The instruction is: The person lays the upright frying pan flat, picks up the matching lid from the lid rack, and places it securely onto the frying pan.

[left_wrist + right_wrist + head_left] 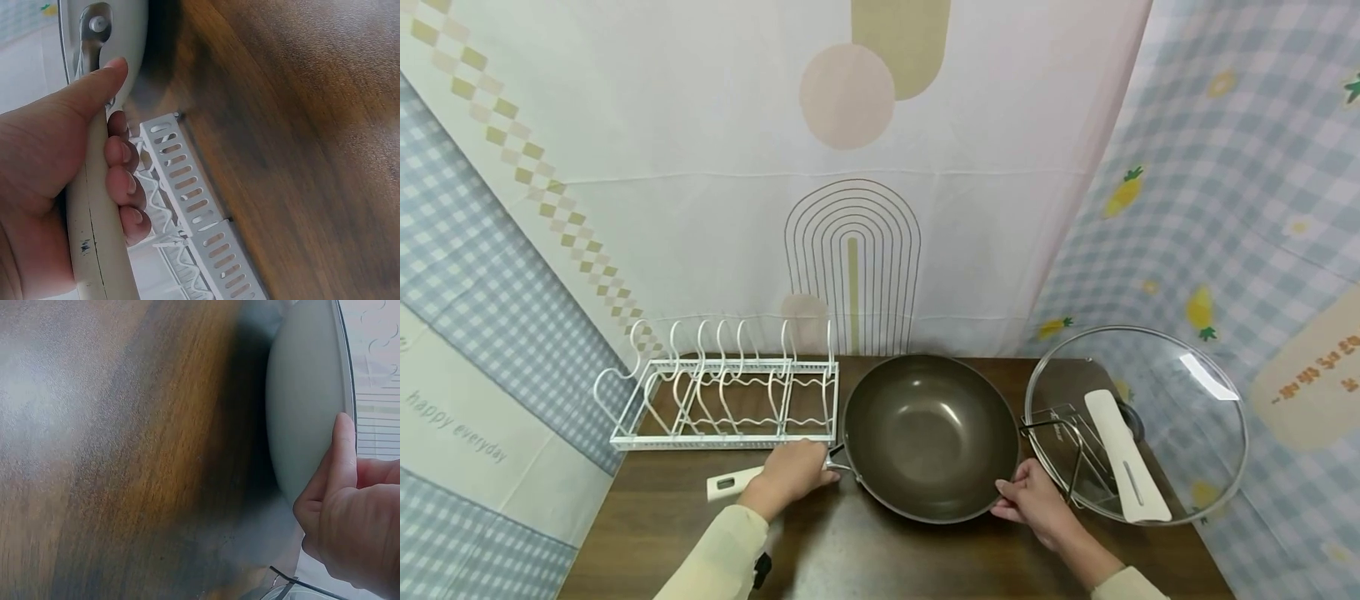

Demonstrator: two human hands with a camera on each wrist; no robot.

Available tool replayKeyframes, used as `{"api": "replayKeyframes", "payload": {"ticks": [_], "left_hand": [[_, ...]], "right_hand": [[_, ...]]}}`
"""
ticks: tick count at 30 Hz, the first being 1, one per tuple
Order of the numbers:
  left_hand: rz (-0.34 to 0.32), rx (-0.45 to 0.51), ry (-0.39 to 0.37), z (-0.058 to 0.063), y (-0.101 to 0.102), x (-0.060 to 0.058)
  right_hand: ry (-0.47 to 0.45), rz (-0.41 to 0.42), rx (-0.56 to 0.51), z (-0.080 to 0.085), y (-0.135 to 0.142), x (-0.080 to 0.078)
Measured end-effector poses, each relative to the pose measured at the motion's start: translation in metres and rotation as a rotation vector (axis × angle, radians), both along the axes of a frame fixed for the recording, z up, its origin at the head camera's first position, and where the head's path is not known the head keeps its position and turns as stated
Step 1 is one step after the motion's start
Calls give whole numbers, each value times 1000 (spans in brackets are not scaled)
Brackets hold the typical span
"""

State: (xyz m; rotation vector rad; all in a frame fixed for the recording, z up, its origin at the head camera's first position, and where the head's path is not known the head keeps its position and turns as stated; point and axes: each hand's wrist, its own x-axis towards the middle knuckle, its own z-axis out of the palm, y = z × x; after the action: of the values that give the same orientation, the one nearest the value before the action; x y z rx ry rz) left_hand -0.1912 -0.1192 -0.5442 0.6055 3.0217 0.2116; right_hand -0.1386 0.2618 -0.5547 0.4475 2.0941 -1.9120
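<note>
A dark-coated frying pan [931, 433] with a pale outside [306, 394] is at the middle of the wooden table, its inside facing up. My left hand [793, 475] grips its cream handle [733, 483], fingers wrapped around it and thumb along the metal neck, as the left wrist view also shows. On the opposite side, my right hand [1033, 504] pinches the pan's rim, with the thumb on top and fingers against the outer wall. Whether the pan's base touches the table cannot be told.
Left of the pan stands a white wire rack [722, 442] with several upright loops. At the right, a glass lid [1180, 354] with a long white handle [1127, 458] leans by a dark wire stand [1078, 454]. Patterned cloths [722, 242] hang behind and beside the table [850, 558].
</note>
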Motion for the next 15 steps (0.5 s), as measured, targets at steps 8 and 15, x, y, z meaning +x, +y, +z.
{"api": "replayKeyframes", "payload": {"ticks": [8,15], "left_hand": [[0,18,20,-1,-2,-2],[-9,56,87,3,-4,-1]], "right_hand": [[-16,15,13,-1,5,-2],[-32,13,117,-1,6,2]]}}
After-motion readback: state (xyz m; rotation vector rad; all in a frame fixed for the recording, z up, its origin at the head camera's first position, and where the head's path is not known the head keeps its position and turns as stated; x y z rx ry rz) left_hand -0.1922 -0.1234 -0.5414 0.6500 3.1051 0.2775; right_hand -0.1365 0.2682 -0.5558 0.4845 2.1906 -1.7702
